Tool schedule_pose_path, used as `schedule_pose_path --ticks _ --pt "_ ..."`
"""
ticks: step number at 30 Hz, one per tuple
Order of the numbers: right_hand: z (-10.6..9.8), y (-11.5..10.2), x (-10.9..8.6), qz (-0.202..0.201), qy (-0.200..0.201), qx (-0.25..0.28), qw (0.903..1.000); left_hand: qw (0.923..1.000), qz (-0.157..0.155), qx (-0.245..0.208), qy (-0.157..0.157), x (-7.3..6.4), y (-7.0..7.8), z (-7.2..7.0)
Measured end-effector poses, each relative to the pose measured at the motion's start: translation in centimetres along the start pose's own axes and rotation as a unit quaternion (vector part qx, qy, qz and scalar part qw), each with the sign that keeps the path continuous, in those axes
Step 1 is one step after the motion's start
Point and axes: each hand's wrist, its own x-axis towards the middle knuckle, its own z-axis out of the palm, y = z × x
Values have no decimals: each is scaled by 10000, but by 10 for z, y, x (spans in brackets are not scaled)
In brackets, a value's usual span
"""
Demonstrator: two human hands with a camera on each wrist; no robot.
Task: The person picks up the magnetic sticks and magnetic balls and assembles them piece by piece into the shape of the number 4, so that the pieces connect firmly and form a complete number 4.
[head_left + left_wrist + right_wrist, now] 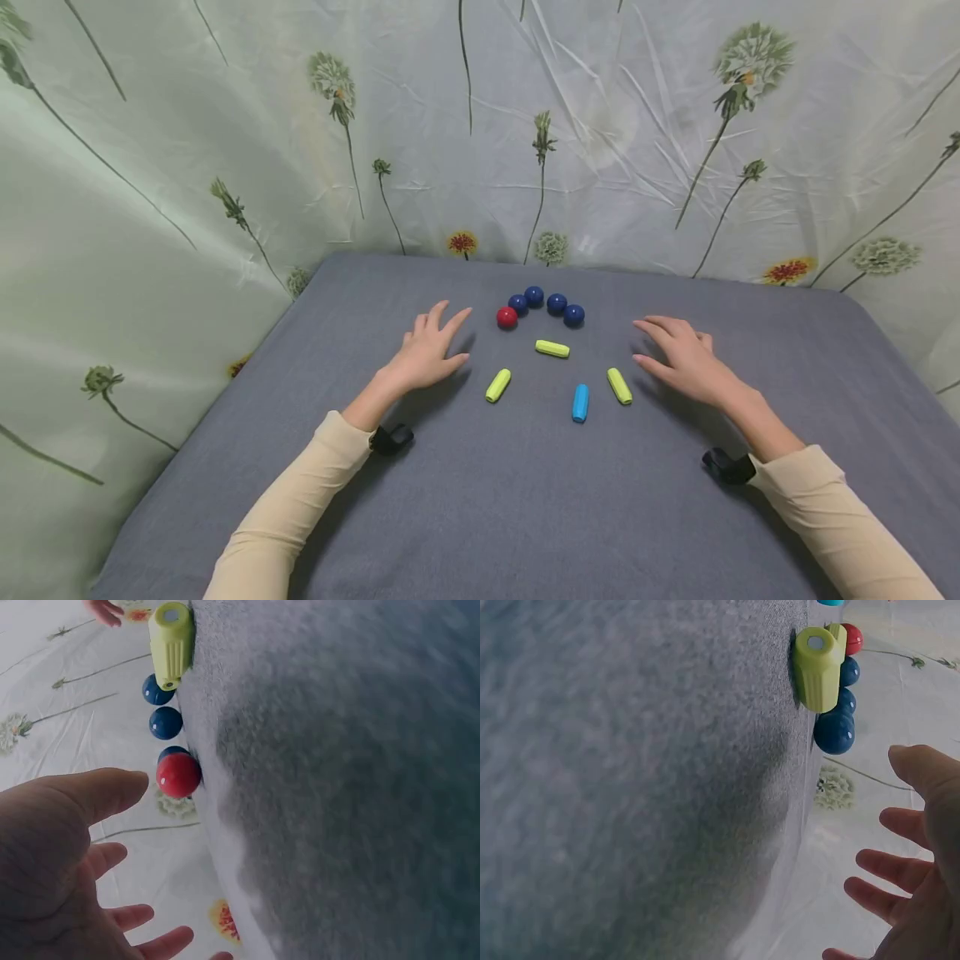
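My left hand (425, 354) hovers above the grey cloth with fingers spread and holds nothing. Nearest to it are a yellow-green ridged stick (498, 386) and a red ball (507, 317). On the other side my right hand (686, 360) is also raised and relaxed, apart from a second yellow-green stick (619, 387). Between the hands lie a third yellow-green stick (552, 348) and a blue stick (581, 403). Several dark blue balls, one of them this ball (573, 315), form an arc with the red one. A pale disc shows in a yellow-green stick's end (816, 643) in the right wrist view.
A grey cloth (480, 508) covers the table. Behind it and to the left hangs a pale curtain (450, 150) printed with dandelions. Each wrist wears a black strap, such as the left strap (392, 439).
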Motion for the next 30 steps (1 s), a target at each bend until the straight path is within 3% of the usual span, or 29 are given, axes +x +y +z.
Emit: schedule_pose_path --ticks 8,20,30 --pt "4 -7 10 -178 0 -32 9998 9990 71 -325 296 16 7 5" --pt "10 -19 27 -427 -49 121 9990 9983 -11 -548 190 34 17 14" --pt "21 -29 40 -754 -170 223 9968 9959 -97 -739 511 47 24 19"
